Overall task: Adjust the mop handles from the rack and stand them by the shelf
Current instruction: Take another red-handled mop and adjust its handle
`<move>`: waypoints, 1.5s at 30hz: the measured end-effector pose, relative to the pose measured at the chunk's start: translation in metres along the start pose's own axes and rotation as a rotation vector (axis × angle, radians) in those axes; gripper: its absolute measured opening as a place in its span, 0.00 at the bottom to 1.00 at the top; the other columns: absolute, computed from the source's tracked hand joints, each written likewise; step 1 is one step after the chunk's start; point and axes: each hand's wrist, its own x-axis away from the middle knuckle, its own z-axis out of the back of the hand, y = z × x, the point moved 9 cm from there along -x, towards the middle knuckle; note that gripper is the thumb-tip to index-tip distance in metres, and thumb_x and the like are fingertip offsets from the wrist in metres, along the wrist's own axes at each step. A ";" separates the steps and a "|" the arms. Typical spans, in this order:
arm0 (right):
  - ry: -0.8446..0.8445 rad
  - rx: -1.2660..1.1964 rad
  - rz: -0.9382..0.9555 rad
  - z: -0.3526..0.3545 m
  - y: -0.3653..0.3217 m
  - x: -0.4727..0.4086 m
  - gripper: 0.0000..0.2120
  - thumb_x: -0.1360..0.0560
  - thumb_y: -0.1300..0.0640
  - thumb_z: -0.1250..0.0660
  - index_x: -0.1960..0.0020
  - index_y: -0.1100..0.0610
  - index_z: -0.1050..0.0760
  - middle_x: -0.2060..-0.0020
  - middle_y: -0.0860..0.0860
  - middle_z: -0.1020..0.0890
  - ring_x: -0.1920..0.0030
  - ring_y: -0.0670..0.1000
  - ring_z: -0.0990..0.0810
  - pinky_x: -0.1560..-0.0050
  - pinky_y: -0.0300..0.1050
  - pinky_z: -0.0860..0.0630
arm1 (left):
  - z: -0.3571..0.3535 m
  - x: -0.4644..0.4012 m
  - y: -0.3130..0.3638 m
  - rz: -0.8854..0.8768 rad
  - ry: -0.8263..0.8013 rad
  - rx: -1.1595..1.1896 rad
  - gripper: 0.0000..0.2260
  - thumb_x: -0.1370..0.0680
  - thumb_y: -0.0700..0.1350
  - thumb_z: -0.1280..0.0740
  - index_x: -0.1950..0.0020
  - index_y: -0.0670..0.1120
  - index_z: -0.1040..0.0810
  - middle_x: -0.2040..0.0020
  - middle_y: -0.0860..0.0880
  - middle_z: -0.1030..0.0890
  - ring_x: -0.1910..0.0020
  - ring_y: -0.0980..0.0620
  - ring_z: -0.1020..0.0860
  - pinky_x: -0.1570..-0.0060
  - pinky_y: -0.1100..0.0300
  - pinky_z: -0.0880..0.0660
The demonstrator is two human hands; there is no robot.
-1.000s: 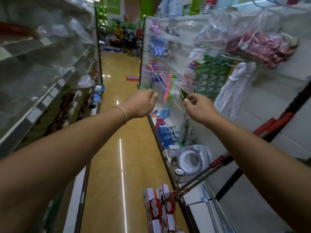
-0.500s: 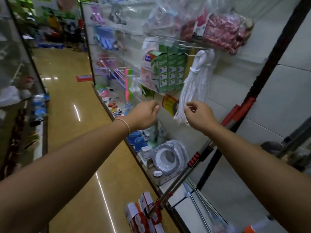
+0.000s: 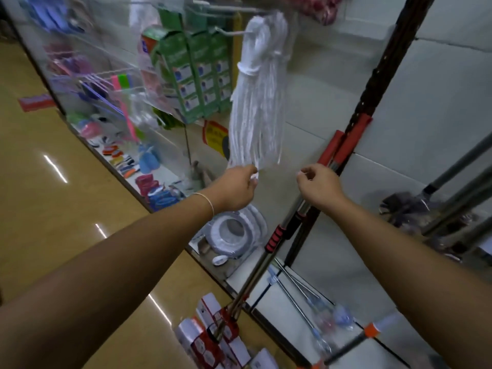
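A white string mop head (image 3: pixel 259 97) hangs from a hook on the shelf wall. My left hand (image 3: pixel 234 189) pinches its lowest strands. My right hand (image 3: pixel 320 189) is level with it to the right, fingers pinched together, with nothing clearly in them. Behind that hand, two metal mop handles (image 3: pixel 277 235) with red and black grips lean from the floor up to the red sleeves (image 3: pixel 346 145) against the dark upright post (image 3: pixel 386 75). My right wrist hides a part of them.
Grey handles (image 3: pixel 463 169) and a plastic-wrapped dark mop head (image 3: pixel 407 206) stand at the right. An orange-collared pole (image 3: pixel 370 331) crosses the lower right. Thin metal rods (image 3: pixel 295 294) lie on the base shelf beside a white toilet seat (image 3: pixel 234 230). Red-and-white boxes (image 3: pixel 210 339) sit on the floor.
My view has swung right and closer to the shelf. Both hands have moved toward the hanging mop head, and my left fingers now touch its strands.
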 end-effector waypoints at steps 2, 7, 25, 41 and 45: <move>0.023 0.009 -0.061 -0.006 0.021 -0.009 0.15 0.20 0.52 0.36 0.39 0.60 0.21 0.48 0.55 0.17 0.46 0.55 0.20 0.54 0.35 0.33 | -0.027 -0.020 -0.008 -0.003 -0.069 0.011 0.17 0.18 0.44 0.42 0.31 0.40 0.31 0.38 0.38 0.23 0.39 0.39 0.26 0.42 0.53 0.30; 0.045 0.022 -0.231 -0.033 0.066 -0.022 0.14 0.20 0.52 0.36 0.40 0.59 0.21 0.47 0.56 0.17 0.44 0.57 0.21 0.47 0.41 0.30 | -0.082 -0.054 -0.028 -0.050 -0.213 0.065 0.19 0.19 0.44 0.41 0.29 0.40 0.33 0.36 0.36 0.25 0.36 0.39 0.27 0.38 0.53 0.31; 0.247 0.149 -0.625 -0.102 0.121 -0.096 0.17 0.23 0.51 0.34 0.43 0.65 0.23 0.53 0.59 0.20 0.50 0.60 0.18 0.57 0.45 0.27 | -0.152 -0.088 -0.111 -0.160 -0.386 0.109 0.15 0.19 0.43 0.42 0.34 0.39 0.30 0.42 0.36 0.23 0.44 0.38 0.24 0.46 0.50 0.27; 0.352 0.102 -0.673 -0.095 0.136 -0.092 0.10 0.30 0.52 0.28 0.55 0.56 0.25 0.59 0.54 0.19 0.56 0.57 0.17 0.54 0.50 0.18 | -0.157 -0.095 -0.114 -0.166 -0.395 0.126 0.15 0.19 0.45 0.42 0.34 0.40 0.30 0.45 0.37 0.22 0.46 0.39 0.23 0.49 0.50 0.26; 0.329 0.068 -0.682 -0.091 0.134 -0.078 0.12 0.33 0.49 0.27 0.56 0.56 0.23 0.58 0.54 0.17 0.57 0.57 0.16 0.53 0.52 0.17 | -0.166 -0.096 -0.094 -0.149 -0.429 0.132 0.17 0.19 0.45 0.42 0.32 0.40 0.31 0.42 0.37 0.22 0.44 0.39 0.24 0.47 0.51 0.26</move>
